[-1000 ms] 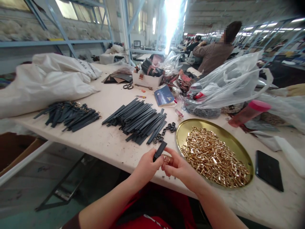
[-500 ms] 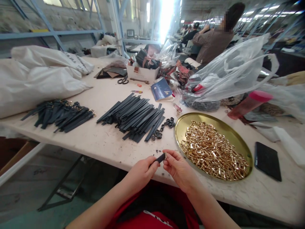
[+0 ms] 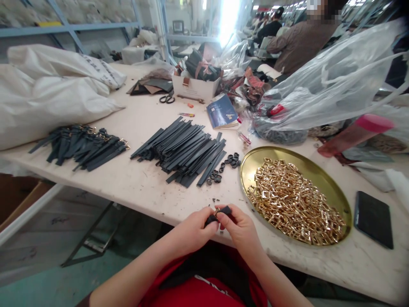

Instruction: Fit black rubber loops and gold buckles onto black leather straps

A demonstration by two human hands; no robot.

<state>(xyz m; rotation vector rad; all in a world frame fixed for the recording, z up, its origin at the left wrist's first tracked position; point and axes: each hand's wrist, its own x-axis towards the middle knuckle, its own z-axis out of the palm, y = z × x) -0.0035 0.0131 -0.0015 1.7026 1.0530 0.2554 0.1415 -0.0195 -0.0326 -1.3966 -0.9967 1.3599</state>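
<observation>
My left hand (image 3: 194, 232) and my right hand (image 3: 241, 230) meet at the table's near edge, both pinched on one black strap (image 3: 220, 212) with a small gold buckle at its tip. Just right of my hands stands a round gold tray (image 3: 255, 158) heaped with gold buckles (image 3: 294, 204). Ahead lies a pile of plain black straps (image 3: 183, 149), with small black loops (image 3: 223, 168) beside it. Further left is a pile of straps with buckles fitted (image 3: 83, 147).
A black phone (image 3: 373, 218) lies right of the tray. White sacks (image 3: 47, 96) fill the left. Clear plastic bags (image 3: 322, 89), a pink bottle (image 3: 356, 133), a blue booklet (image 3: 223, 111), scissors (image 3: 167, 99) and a white box (image 3: 194, 87) crowd the back. A person (image 3: 298, 40) sits beyond.
The strap end has tipped down from upright into my fingers, and both hands have closed in around it. The view has shifted slightly downward.
</observation>
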